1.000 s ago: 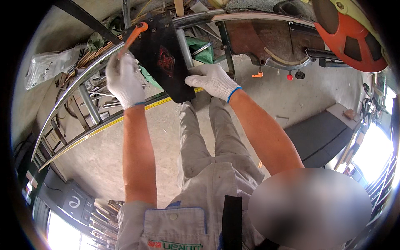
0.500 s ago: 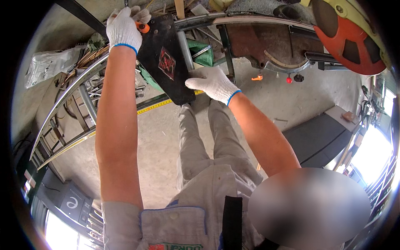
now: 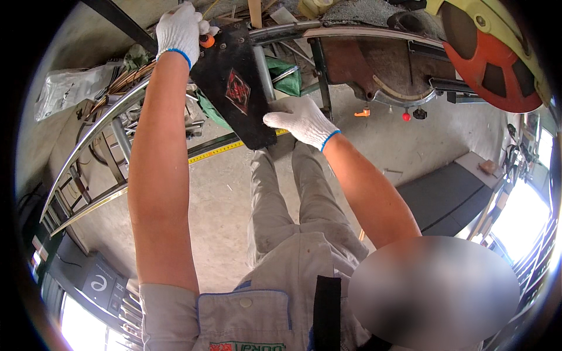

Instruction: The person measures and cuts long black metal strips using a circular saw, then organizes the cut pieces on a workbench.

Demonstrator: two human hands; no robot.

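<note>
Both my hands wear white knit gloves with blue cuffs. My left hand (image 3: 178, 29) is raised to the top of the view, its fingers closed on an orange-handled tool (image 3: 206, 41) at the upper end of a black flat pouch (image 3: 234, 88) with a red diamond mark. My right hand (image 3: 301, 120) grips the pouch's lower right edge. The pouch hangs tilted in front of a curved metal rail (image 3: 117, 111). A yellow tape measure (image 3: 213, 151) lies along the rail just under the pouch.
A metal frame of bars and legs (image 3: 319, 70) stands ahead. A saw with an orange and yellow guard (image 3: 492, 58) sits at the upper right, over a round brown plate (image 3: 374, 64). Grey plastic bag (image 3: 67, 88) at left. Dark bench (image 3: 451, 193) at right. Concrete floor below.
My left hand has risen from beside the pouch up to its top end with the orange tool. My right hand has stayed on the pouch's lower edge.
</note>
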